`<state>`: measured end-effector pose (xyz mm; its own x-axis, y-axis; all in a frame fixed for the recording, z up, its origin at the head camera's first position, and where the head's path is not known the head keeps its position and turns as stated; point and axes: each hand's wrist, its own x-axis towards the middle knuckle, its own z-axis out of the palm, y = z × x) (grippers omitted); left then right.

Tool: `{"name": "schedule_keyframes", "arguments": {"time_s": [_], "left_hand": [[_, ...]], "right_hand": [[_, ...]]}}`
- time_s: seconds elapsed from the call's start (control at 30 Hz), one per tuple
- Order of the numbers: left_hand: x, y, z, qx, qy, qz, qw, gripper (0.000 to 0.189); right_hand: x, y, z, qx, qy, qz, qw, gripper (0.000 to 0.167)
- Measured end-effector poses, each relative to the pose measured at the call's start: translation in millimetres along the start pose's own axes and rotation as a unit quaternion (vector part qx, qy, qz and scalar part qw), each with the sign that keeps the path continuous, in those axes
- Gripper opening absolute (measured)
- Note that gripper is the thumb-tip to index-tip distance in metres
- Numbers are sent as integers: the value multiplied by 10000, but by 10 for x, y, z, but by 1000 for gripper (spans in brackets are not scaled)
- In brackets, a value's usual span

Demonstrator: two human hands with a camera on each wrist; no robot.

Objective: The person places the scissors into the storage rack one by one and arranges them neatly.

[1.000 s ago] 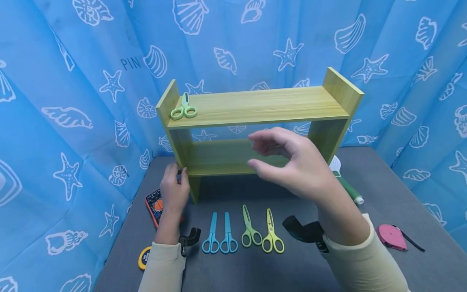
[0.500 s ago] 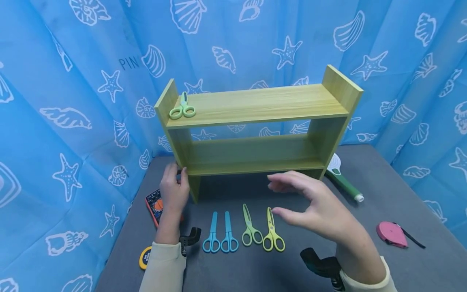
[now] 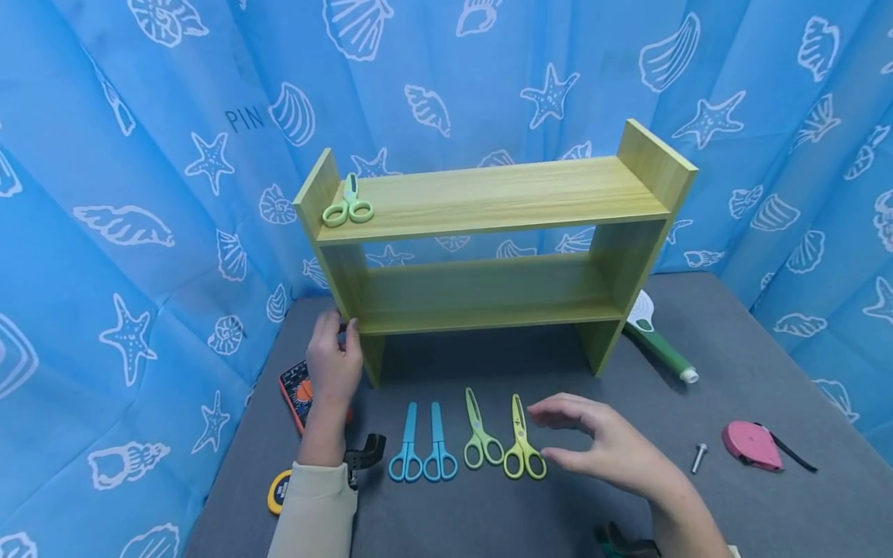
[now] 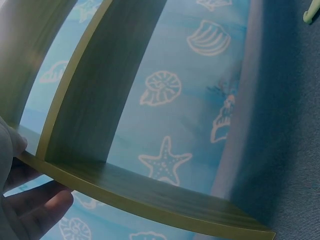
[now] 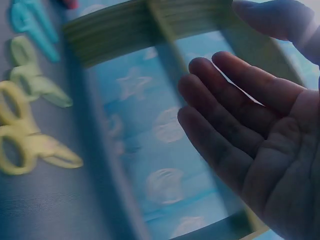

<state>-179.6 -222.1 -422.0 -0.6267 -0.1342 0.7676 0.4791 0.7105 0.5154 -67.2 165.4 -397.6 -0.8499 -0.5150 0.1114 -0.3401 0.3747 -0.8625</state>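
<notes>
My left hand (image 3: 333, 360) grips the left side panel of a yellowish wooden shelf (image 3: 502, 194). In the left wrist view, the thumb and fingers (image 4: 50, 210) lie on either side of the panel. Just right of the yellow scissors (image 3: 520, 443), my right hand (image 3: 593, 442) hovers with fingers extended, thumb apart and nothing held; its palm shows in the right wrist view. Left of the yellow pair lie green scissors (image 3: 477, 432) and two blue pairs, one blue scissors (image 3: 408, 443) beside another. Light green scissors (image 3: 350, 203) rest on the top board's left end.
A multimeter (image 3: 298, 394) and a yellow tape measure (image 3: 276, 490) lie at the left. On the right are a pink tape measure (image 3: 752, 445), a bolt (image 3: 698, 459) and a green-handled tool with a white head (image 3: 659, 349). A blue seashell curtain (image 3: 446, 46) hangs behind.
My right hand has come down and slightly right, from in front of the shelf to beside the yellow scissors, uncovering the bolt. The left hand has stayed on the side panel.
</notes>
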Motion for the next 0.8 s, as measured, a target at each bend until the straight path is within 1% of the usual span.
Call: {"name": "schedule_keyframes", "arguments": {"time_s": [0.07, 0.13, 0.2, 0.3, 0.37, 0.43, 0.5, 0.57, 0.6, 0.67, 0.8], "left_hand": [[1, 3, -6, 13, 1, -7, 10000, 19], [0, 5, -6, 22, 13, 4, 10000, 18], [-2, 3, -2, 42, 39, 27, 10000, 18], [-6, -1, 13, 68, 75, 87, 9999, 17], [-9, -9, 26, 66, 134, 132, 9998, 16], [-10, -15, 42, 58, 206, 170, 9996, 14], [-13, -21, 54, 30, 272, 178, 9995, 14], [-20, -27, 61, 10, 313, 170, 9994, 16], [-21, -29, 63, -9, 335, 179, 9993, 17], [-27, -32, 61, -22, 311, 167, 9994, 20], [-25, -43, 61, -64, 324, 187, 9993, 22]], "right_hand": [[8, 117, 64, 130, -46, 139, 9998, 42], [21, 230, 137, 192, 5, 278, 9994, 39], [36, 346, 215, 134, 125, 394, 9991, 35], [60, 492, 333, 82, 391, 832, 9957, 30], [80, 565, 400, 15, 601, 1225, 9906, 26], [112, 604, 464, -89, 803, 1736, 9815, 22], [144, 641, 531, -378, 953, 2121, 9719, 17], [167, 653, 596, -730, 990, 2358, 9640, 12], [175, 656, 626, -905, 993, 2408, 9612, 10], [176, 659, 673, -1240, 998, 2355, 9587, 9], [181, 633, 708, -1634, 978, 2199, 9568, 9]]}}
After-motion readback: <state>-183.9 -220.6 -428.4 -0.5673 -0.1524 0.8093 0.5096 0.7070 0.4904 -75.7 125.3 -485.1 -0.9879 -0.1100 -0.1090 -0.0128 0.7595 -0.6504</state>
